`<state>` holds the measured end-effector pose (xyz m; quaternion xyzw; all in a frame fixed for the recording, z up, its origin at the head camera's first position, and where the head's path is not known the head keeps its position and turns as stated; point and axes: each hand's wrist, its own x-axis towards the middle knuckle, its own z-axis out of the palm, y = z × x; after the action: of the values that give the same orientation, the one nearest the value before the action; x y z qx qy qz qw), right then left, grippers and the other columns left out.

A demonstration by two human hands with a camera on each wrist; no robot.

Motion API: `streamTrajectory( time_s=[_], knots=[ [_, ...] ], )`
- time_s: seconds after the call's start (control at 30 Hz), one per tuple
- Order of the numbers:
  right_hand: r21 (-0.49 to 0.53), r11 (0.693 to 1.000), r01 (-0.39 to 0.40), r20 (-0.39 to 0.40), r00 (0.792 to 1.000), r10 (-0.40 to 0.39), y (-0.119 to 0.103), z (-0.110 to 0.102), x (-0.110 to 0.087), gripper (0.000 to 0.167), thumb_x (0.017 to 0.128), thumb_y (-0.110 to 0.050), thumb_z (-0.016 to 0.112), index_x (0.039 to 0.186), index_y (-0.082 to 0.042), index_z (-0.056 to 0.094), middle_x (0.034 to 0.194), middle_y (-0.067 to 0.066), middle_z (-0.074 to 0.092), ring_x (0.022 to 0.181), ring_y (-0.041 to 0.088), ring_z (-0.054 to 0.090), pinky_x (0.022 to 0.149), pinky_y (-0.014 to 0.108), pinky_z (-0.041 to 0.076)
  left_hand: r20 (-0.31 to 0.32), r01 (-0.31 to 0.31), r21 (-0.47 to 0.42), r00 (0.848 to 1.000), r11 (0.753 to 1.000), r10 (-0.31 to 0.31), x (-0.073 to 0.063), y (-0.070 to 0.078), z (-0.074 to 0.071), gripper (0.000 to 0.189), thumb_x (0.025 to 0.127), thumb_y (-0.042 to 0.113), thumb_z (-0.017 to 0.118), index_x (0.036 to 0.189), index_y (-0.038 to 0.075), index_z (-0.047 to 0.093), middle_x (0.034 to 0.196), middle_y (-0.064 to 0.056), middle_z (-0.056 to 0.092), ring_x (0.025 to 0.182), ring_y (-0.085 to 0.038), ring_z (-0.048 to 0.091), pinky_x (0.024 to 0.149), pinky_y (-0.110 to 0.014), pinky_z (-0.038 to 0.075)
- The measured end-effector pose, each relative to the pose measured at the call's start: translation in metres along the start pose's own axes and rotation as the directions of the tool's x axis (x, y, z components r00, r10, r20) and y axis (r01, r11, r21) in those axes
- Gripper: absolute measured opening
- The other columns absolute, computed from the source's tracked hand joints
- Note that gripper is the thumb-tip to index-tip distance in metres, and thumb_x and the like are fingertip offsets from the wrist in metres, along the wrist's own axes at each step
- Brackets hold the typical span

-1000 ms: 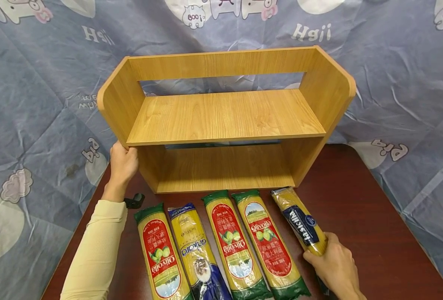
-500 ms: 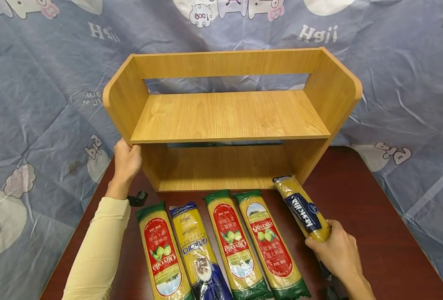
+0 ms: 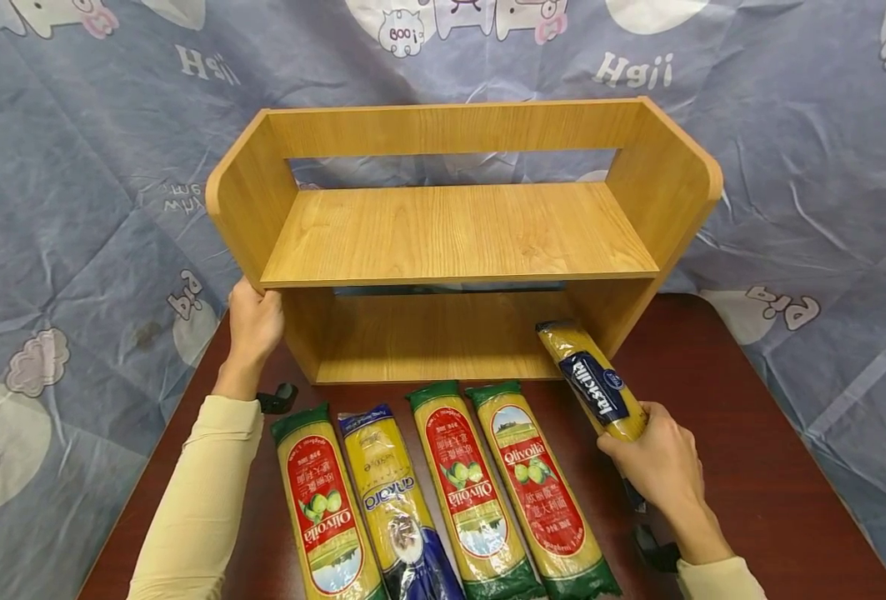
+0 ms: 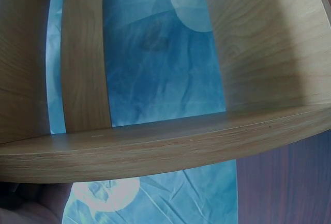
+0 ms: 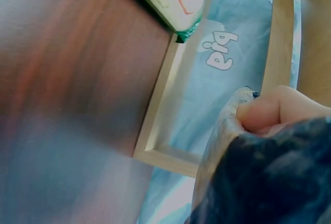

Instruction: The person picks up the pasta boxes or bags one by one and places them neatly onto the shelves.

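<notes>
My right hand (image 3: 660, 457) grips the near part of a spaghetti pack (image 3: 595, 386) with a dark blue label. The pack's far end tilts up over the front edge of the lower shelf, near the right panel. In the right wrist view, the thumb (image 5: 264, 111) presses on the wrapper, and the dark end of the pack fills the lower right. At the left, my left hand (image 3: 256, 327) holds the side panel of a two-tier wooden shelf (image 3: 458, 233) just below the upper board. Most of its fingers are hidden behind the panel.
Several more spaghetti packs lie side by side on the dark red table (image 3: 750, 467) before the shelf: a red-labelled pack (image 3: 327, 508), a blue-and-yellow pack (image 3: 397, 508) and red-labelled others. A patterned blue cloth (image 3: 75, 250) hangs behind.
My right hand has carried the spaghetti pack forward and slightly left, lifting its far end from the table to over the lower shelf's edge. The left hand keeps its grip on the panel.
</notes>
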<state>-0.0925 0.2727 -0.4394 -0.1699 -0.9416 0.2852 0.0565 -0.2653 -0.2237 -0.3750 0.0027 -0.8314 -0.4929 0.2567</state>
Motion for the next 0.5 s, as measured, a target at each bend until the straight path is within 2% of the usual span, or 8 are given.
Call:
streamTrajectory(
  time_s=[0.27, 0.5],
  knots=[
    [0.032, 0.998, 0.056, -0.031, 0.998, -0.055, -0.02, 0.007, 0.025, 0.073, 0.079, -0.031, 0.08, 0.133, 0.009, 0.052, 0.096, 0.024, 0.064, 0.07, 0.03, 0.061, 0.05, 0.035, 0.047, -0.027, -0.004, 0.002, 1.0, 1.0, 0.004, 0.0, -0.002, -0.002, 0.031, 0.105, 0.019, 0.05, 0.118, -0.004, 0.066, 0.107, -0.019, 0.067, 0.099, -0.025, 0.061, 0.082, -0.03, 0.044],
    [0.049, 0.998, 0.035, -0.028, 0.999, -0.034, -0.032, 0.015, 0.041, 0.075, 0.08, -0.034, 0.078, 0.136, 0.006, 0.05, 0.098, 0.023, 0.063, 0.071, 0.031, 0.061, 0.05, 0.035, 0.048, -0.016, -0.015, -0.009, 1.0, 1.0, 0.015, 0.0, -0.002, 0.002, 0.031, 0.105, 0.018, 0.048, 0.114, -0.005, 0.066, 0.103, -0.019, 0.068, 0.096, -0.027, 0.064, 0.079, -0.028, 0.046]
  ],
)
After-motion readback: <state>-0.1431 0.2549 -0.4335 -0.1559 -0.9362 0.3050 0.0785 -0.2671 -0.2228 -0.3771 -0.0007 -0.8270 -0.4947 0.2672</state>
